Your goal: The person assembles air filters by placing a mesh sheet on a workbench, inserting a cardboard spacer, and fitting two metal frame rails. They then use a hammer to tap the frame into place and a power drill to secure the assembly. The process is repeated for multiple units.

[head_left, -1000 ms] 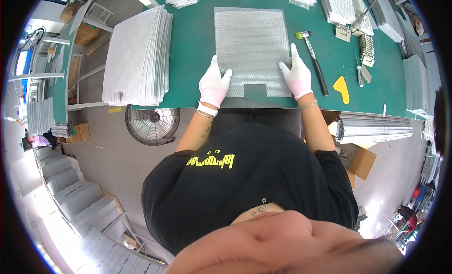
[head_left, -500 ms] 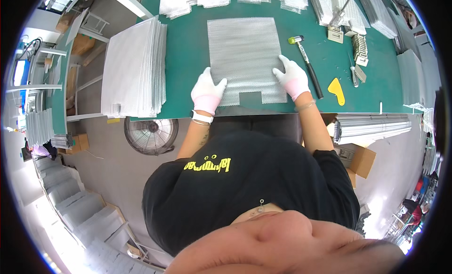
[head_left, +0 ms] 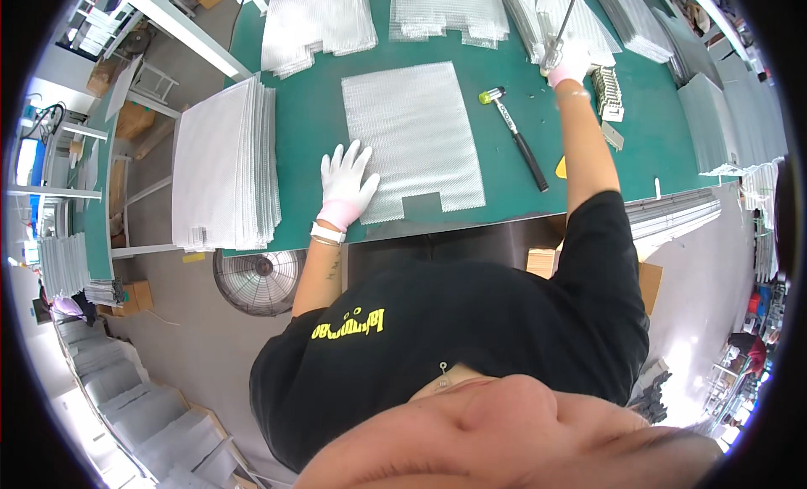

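A silvery mesh sheet (head_left: 412,136) with a square notch in its near edge lies flat on the green worktop (head_left: 311,119). My left hand (head_left: 345,186), in a white glove with a pink cuff, rests on its left edge with fingers spread. My right hand (head_left: 568,66), gloved alike, reaches to the far right beside a stack of mesh sheets. Metal parts and an upright rod (head_left: 566,22) stand by its fingers, which are too hidden and pale to read. The nearest things to it are a row of small metal brackets (head_left: 609,92).
A hammer (head_left: 523,144) with a black handle lies right of the sheet. Under my right forearm a yellow scraper (head_left: 561,166) partly shows. A tall stack of mesh sheets (head_left: 220,165) stands at the left, and notched stacks (head_left: 324,22) line the far side.
My right hand has left the sheet's right edge and reached far right to the metal parts. My left hand stays at the left edge, its fingers now spread. The whole view has shifted and tilted.
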Action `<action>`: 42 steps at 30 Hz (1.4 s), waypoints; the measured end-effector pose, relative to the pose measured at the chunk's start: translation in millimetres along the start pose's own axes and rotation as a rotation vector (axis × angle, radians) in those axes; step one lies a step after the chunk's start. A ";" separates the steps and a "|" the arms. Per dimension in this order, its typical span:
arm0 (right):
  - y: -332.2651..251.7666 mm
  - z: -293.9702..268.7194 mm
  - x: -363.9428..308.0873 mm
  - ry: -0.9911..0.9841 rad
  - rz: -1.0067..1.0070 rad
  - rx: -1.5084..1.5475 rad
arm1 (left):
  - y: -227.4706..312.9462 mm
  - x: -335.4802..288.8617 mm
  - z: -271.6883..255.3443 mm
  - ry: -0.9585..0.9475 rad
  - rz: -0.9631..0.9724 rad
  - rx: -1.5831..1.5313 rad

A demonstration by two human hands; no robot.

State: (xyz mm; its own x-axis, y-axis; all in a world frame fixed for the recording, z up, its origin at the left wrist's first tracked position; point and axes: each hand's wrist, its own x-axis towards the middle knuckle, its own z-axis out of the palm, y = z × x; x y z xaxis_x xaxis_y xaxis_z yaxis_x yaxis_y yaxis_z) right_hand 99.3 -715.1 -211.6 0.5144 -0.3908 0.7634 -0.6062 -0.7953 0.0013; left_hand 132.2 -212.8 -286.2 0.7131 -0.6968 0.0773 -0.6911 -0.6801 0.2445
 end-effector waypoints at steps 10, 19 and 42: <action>117.0 85.2 49.1 -0.828 0.321 0.183 | -7.1 2.2 6.3 0.001 -0.036 -0.077; 52.3 -63.0 45.0 -0.090 0.546 1.212 | 12.9 11.2 -3.5 0.116 -0.061 0.009; -97.9 -206.8 -143.8 -0.849 0.120 0.840 | 60.8 -20.8 -41.0 0.355 -0.392 -1.011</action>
State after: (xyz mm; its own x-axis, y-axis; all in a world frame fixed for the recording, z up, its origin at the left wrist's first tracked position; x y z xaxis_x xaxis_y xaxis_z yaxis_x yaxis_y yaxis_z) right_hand -40.8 -485.2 -188.0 0.9090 -0.4124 0.0600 -0.2545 -0.6634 -0.7036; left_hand 80.1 -230.3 -233.3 0.9630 -0.2641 0.0538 -0.1171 -0.2299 0.9661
